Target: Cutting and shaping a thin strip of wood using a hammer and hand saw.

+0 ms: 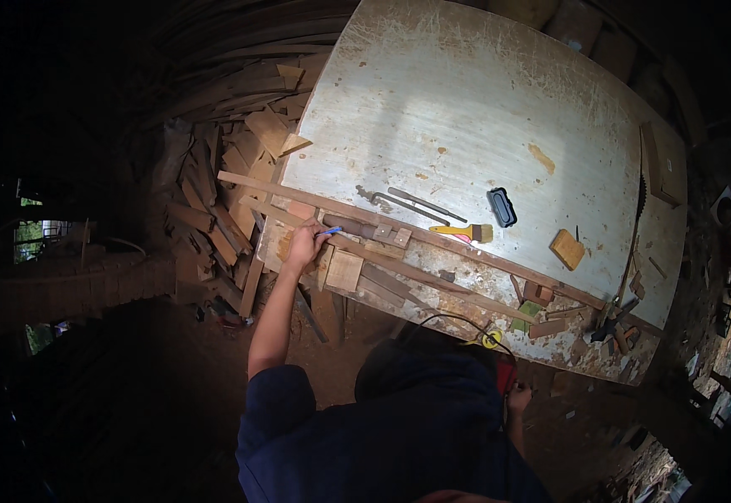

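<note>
My left hand (302, 245) is closed at the left end of the bench, over a long wooden strip (407, 269). A slim blue pen-like stick (330, 230) pokes out from its fingers. Beside that hand lie a dark, rounded wooden piece (347, 226) and a small square block (344, 270). Low at my right side, my right hand (518, 396) has its fingers curled, next to a red object (505, 374) partly hidden by my body. What it holds, if anything, I cannot make out.
On the pale bench top (432, 109) lie two dark metal rods (420, 206), a yellow-handled brush (470, 232), a black tray-like case (501, 207) and a wood block (567, 249). A tape measure (491, 339) sits by the front edge. Scrap wood (214, 226) is heaped left.
</note>
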Demonstrator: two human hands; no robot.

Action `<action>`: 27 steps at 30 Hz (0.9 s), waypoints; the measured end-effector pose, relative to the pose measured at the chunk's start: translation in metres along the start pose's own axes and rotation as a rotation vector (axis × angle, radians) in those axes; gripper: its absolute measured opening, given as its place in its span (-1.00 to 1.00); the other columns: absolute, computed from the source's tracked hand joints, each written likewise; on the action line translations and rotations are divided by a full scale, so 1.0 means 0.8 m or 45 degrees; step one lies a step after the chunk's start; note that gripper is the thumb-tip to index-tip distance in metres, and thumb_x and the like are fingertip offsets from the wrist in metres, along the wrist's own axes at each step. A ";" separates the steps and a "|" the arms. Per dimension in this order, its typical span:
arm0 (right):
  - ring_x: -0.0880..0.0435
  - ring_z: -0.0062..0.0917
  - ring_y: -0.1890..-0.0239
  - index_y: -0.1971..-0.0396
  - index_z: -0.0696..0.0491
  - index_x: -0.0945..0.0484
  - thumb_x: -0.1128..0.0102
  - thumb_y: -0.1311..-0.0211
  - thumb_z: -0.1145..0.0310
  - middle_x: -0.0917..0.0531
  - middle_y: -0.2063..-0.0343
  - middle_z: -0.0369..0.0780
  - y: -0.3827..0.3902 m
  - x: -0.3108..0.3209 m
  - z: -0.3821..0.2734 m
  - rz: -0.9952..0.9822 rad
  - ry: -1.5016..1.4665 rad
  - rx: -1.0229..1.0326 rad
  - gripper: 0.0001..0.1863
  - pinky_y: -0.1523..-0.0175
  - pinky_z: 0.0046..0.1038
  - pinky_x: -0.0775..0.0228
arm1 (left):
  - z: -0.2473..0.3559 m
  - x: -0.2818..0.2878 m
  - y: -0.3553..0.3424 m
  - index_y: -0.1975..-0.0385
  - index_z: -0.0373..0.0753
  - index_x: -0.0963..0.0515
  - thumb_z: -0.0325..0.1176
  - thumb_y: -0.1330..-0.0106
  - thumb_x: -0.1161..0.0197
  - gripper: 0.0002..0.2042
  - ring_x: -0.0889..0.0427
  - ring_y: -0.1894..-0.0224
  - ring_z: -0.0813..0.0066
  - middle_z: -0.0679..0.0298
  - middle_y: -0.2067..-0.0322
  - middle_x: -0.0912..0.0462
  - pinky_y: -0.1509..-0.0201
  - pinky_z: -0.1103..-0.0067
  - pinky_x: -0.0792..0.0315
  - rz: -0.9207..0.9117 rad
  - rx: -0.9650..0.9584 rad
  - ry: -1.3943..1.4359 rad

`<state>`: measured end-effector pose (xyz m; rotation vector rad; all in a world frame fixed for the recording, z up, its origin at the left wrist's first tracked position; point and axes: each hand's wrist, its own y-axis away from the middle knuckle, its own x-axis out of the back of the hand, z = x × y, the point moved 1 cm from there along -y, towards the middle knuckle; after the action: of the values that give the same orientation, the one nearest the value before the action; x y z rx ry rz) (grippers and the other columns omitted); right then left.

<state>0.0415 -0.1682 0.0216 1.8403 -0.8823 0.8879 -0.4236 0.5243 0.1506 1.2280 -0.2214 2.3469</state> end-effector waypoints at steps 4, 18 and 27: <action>-0.80 -0.31 0.40 0.12 0.27 -0.71 -0.18 -0.43 0.38 -0.77 0.43 -0.03 0.004 0.017 -0.028 0.054 0.021 0.137 -0.74 0.25 -0.22 -0.58 | -0.006 0.004 -0.026 0.29 -0.36 -0.76 -0.38 -0.22 -0.51 -0.81 -0.68 0.29 0.05 0.06 0.29 -0.68 0.17 0.30 -0.54 -0.028 -0.049 -0.092; -0.84 -0.09 0.28 0.19 0.26 -0.73 -0.26 -0.35 0.33 -0.79 0.30 0.09 0.085 0.102 -0.070 -0.175 0.097 -0.213 -0.73 0.14 -0.17 -0.61 | -0.124 0.019 -0.282 -0.55 0.09 -0.22 -0.42 -0.44 -0.18 -0.34 -0.33 -0.47 -0.02 0.03 -0.47 -0.28 -0.48 0.13 -0.31 0.094 0.380 -0.889; -0.81 -0.39 0.47 0.18 0.27 -0.68 -0.21 -0.43 0.40 -0.75 0.49 -0.09 0.044 0.111 -0.044 -0.125 0.014 -0.193 -0.78 0.34 -0.35 -0.60 | -0.149 -0.008 -0.313 -0.06 -0.14 -0.64 -0.34 -0.51 -0.11 -0.76 -0.66 -0.16 0.04 0.04 -0.16 -0.64 -0.14 0.22 -0.61 -0.050 0.331 -1.155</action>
<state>0.0476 -0.1670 0.1232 1.7303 -0.8224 0.7492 -0.3867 0.7827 0.0567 2.3301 -0.1764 1.6577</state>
